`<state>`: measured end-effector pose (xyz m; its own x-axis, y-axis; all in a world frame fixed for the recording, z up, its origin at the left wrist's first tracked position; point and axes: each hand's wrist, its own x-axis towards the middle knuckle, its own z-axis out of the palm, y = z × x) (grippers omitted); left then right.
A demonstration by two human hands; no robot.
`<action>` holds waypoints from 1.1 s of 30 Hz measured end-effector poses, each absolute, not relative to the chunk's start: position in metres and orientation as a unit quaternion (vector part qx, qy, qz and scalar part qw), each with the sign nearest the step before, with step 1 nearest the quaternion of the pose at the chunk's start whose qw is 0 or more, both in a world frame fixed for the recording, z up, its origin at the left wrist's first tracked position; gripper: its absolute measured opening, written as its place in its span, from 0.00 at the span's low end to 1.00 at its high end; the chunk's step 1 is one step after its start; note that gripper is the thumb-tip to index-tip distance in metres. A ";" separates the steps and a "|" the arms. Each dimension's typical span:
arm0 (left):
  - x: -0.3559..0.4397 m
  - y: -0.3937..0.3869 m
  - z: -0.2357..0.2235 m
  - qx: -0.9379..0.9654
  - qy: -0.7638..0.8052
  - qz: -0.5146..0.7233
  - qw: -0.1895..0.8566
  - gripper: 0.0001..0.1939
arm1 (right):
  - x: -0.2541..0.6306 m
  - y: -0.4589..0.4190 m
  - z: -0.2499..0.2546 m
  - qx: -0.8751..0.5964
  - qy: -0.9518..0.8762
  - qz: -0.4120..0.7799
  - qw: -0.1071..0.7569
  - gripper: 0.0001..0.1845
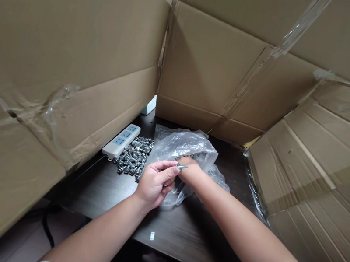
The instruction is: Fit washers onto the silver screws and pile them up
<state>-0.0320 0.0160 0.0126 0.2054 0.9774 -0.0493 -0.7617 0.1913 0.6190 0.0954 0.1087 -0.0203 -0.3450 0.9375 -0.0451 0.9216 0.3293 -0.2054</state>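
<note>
Between the thumb and fingers of my left hand (156, 182) is a small metal bolt (183, 166), its shank pointing right. My right hand (186, 164) reaches into the mouth of a clear plastic bag (186, 144); its fingers are hidden by the bag and by my left hand. Left of the bag lies a heap of silvery bolts (134, 157) on the dark table (102, 190).
A white power strip (122, 140) with blue socket faces borders the heap on its left. Taped cardboard walls (217, 71) enclose the table at the back and both sides. A small white piece (152, 236) lies near the front edge. A black cable (45, 223) hangs below left.
</note>
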 end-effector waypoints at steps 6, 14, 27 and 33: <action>-0.031 0.016 0.011 0.251 0.231 0.584 0.737 0.14 | 0.095 0.093 -0.024 -0.513 -0.849 0.126 0.007 0.05; -0.032 0.016 0.014 0.259 0.253 0.588 0.723 0.15 | 0.105 0.071 0.002 -0.533 -0.799 0.210 0.182 0.04; -0.021 0.012 0.005 0.378 0.330 0.544 0.673 0.15 | 0.148 -0.007 0.021 -0.425 -0.380 0.597 0.565 0.13; -0.015 0.011 0.011 0.473 0.375 0.521 0.603 0.15 | 0.150 -0.004 0.032 -0.388 -0.341 0.592 0.619 0.10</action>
<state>-0.0148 0.0115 0.0107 0.1759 0.9836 0.0411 -0.2739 0.0088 0.9617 0.1499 -0.0036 0.0322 0.0664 0.9971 -0.0375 -0.4686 -0.0020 -0.8834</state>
